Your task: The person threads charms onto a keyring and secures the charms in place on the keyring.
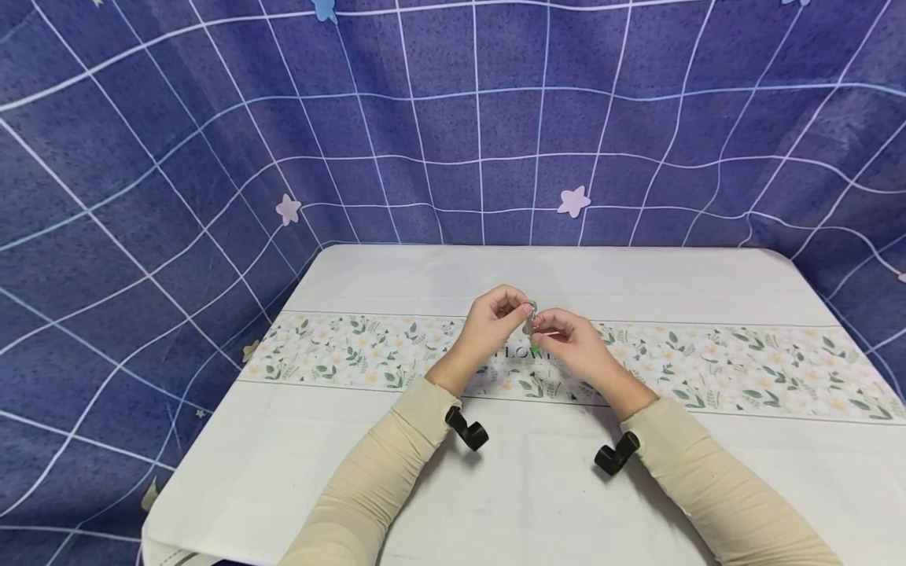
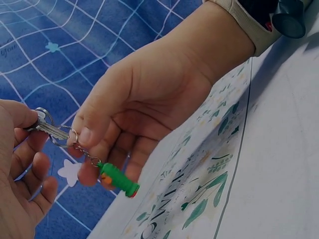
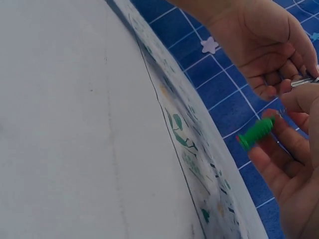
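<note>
Above the middle of the table, my left hand (image 1: 495, 322) pinches a silver key (image 2: 52, 130) by its head between thumb and fingers. Close beside it, my right hand (image 1: 575, 343) pinches a metal key ring (image 2: 75, 133) with thumb and forefinger. From that ring, a short chain (image 2: 85, 153) carries a small green cylindrical charm (image 2: 118, 178) with an orange patch and a red end. The charm hangs by the right fingers and shows also in the right wrist view. In the left wrist view, the key's tip lies at the ring; whether it is threaded cannot be told.
Both hands are over a white table (image 1: 524, 487) with a flower-printed strip (image 1: 354, 350) across it. A blue curtain (image 1: 439, 126) with grid lines and stars surrounds the back and sides. Black wrist devices (image 1: 467, 428) sit at both cuffs.
</note>
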A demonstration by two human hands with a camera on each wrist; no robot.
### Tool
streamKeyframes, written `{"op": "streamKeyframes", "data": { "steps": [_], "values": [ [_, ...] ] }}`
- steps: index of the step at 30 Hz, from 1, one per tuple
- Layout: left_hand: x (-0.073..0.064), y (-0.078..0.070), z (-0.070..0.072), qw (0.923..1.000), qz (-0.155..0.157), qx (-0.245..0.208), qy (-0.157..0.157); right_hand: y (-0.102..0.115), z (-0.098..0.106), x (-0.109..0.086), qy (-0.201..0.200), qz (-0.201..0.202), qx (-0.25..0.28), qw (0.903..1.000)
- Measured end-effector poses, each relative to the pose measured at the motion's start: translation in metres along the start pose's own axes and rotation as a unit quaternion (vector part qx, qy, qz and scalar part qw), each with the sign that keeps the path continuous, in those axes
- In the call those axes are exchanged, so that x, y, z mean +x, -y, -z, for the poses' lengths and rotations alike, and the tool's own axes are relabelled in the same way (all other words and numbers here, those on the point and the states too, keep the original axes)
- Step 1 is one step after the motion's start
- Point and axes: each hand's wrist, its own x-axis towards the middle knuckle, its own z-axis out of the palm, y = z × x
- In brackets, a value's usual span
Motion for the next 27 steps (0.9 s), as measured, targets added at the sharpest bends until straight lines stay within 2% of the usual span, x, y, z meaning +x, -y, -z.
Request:
{"op": "streamKeyframes", "data": {
  "steps": [10, 20, 27],
  "values": [
    [0.000, -0.002, 0.001, 0.9999, 0.009, -0.007, -0.001, -0.005, -0.005, -0.001, 0.034, -0.009, -0.014, 0.9993],
    [0.003, -0.003, 0.003, 0.9999, 0.007, -0.009, -0.001, -0.006, -0.001, -0.002, 0.024, -0.010, -0.027, 0.9993],
    [0.004, -0.001, 0.014, 0.9999, 0.006, 0.010, -0.002, -0.009, 0.012, 0.000, 0.009, -0.020, -0.043, 0.9988]
  ]
}}
